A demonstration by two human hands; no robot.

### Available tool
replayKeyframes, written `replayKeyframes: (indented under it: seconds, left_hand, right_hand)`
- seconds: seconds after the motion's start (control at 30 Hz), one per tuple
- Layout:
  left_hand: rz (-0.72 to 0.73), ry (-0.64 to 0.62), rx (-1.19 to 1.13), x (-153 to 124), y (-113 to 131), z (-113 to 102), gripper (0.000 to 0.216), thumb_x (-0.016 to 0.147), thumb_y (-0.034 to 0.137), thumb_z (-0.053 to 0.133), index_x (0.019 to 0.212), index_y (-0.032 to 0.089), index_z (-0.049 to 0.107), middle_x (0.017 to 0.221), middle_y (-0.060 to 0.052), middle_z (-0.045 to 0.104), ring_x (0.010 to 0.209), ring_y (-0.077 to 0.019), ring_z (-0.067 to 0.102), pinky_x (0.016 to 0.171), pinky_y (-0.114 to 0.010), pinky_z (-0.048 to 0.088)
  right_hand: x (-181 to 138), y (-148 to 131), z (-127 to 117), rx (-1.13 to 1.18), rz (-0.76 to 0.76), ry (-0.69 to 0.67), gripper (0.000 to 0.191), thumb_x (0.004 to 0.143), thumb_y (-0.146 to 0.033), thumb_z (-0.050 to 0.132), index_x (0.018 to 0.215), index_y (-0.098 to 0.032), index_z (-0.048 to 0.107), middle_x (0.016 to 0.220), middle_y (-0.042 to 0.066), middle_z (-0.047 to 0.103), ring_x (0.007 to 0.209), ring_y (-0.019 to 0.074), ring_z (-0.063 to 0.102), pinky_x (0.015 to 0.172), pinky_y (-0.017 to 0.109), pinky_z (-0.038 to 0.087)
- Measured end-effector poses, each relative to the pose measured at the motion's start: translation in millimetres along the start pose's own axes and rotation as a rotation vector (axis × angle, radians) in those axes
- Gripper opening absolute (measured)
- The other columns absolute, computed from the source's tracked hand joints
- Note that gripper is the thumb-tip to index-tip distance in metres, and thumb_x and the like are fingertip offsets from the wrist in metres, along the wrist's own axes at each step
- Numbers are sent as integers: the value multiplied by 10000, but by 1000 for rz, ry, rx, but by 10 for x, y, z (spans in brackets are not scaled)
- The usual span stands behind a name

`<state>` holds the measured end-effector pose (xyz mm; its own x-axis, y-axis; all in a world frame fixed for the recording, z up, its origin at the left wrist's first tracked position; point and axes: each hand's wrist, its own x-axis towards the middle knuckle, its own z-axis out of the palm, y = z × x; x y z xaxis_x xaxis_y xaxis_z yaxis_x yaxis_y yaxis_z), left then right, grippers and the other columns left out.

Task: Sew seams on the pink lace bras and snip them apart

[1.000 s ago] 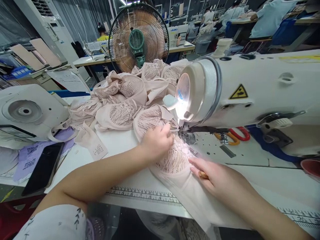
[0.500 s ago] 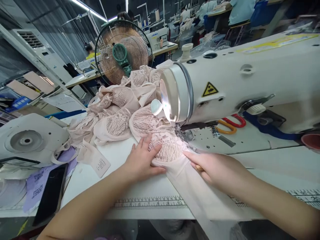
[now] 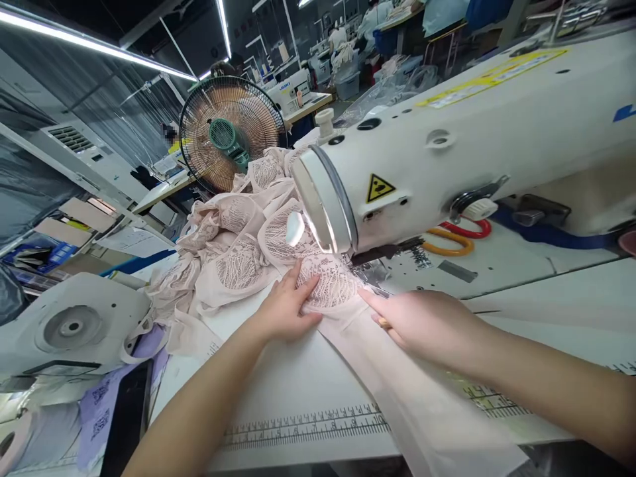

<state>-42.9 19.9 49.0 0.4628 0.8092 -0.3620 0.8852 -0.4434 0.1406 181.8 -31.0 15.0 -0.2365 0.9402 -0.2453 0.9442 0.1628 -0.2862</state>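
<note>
A pale pink bra with lace cups (image 3: 330, 285) lies under the needle area of a white sewing machine (image 3: 397, 165). My left hand (image 3: 285, 308) rests flat on the near edge of the lace cup, fingers spread. My right hand (image 3: 422, 328) is at the cup's right side, index finger pressing the fabric close to the presser foot (image 3: 370, 271). Its other fingers are curled round a small tan object (image 3: 382, 322), mostly hidden in the palm. The bra's plain wing (image 3: 427, 404) trails over the table's front edge.
More lace bras (image 3: 233, 265) are heaped behind and left. A fan (image 3: 231, 132) stands beyond them. At the left are a white machine part (image 3: 74, 324) and a black phone (image 3: 126, 417). Orange-handled scissors (image 3: 450, 244) lie behind the needle. A printed ruler (image 3: 308, 424) runs along the front.
The camera view has tilted and shifted, so the whole scene sits differently. Both hands keep about the same place on the bra, close to the presser foot.
</note>
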Motion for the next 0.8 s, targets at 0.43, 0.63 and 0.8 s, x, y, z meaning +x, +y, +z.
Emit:
replayKeyframes:
  seconds: [0.43, 0.63, 0.8]
  left_hand:
    - [11, 57, -72, 263, -128, -56, 685, 876, 401, 515, 1490, 245, 253, 1577, -135, -22, 1453, -299, 74, 1155, -432, 194]
    - [35, 137, -94, 240, -231, 24, 916, 745, 597, 636, 1493, 246, 242, 1577, -135, 2, 1448, -327, 101, 1156, -445, 190]
    - [0, 292, -13, 225, -208, 87, 776, 801, 466, 633, 1468, 245, 304, 1537, -137, 193, 1383, -313, 287, 1078, -445, 348]
  right_hand:
    - [12, -8, 10, 19, 18, -25, 607, 735, -192, 540, 1336, -262, 497, 550, 13, 545, 446, 155, 404, 461, 271, 220]
    - [18, 12, 67, 57, 14, 0, 347, 778, -240, 526, 1115, -243, 607, 513, -1, 508, 416, 152, 356, 443, 285, 209]
    - [41, 105, 226, 100, -21, 45, 250, 839, -293, 458, 1009, -244, 633, 518, 2, 508, 376, 130, 364, 450, 276, 193]
